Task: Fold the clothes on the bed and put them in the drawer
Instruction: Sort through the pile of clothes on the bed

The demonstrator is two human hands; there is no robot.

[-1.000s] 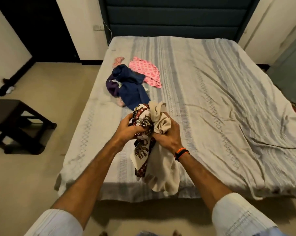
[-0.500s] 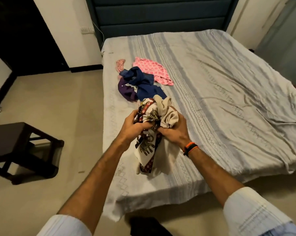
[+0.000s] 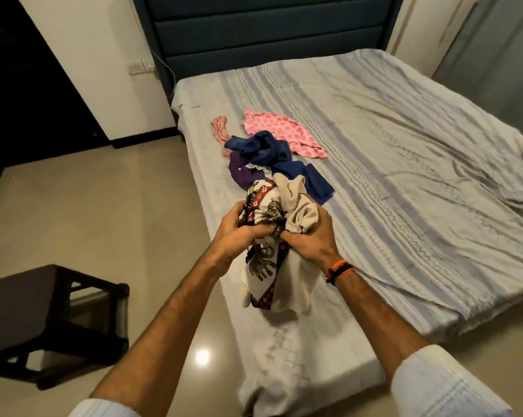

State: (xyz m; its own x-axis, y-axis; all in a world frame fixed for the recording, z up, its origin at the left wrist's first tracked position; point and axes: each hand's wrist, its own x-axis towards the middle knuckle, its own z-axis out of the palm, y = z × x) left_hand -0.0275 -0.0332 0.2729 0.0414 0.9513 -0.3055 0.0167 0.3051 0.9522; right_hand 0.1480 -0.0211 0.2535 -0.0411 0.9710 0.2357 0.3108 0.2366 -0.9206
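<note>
Both hands hold a bunched cream garment with an elephant-print border (image 3: 267,269) above the bed's near left corner. My left hand (image 3: 236,233) grips its printed part; my right hand (image 3: 310,236) grips the plain cream part, and the rest hangs down between my wrists. Further back on the striped bedspread (image 3: 404,191) lies a small pile: a navy blue garment (image 3: 280,159), a purple one (image 3: 242,171) partly under it, a pink patterned top (image 3: 281,132) and a pink striped piece (image 3: 219,129). No drawer is in view.
A dark wooden stool (image 3: 37,320) stands on the beige floor to the left. A dark padded headboard (image 3: 269,34) backs the bed. A dark doorway (image 3: 28,94) opens at the far left, and a wall socket (image 3: 140,67) sits beside the headboard.
My view has swung to the bed's left corner. Both hands have kept their grip on the cream garment, still bunched at about the same height.
</note>
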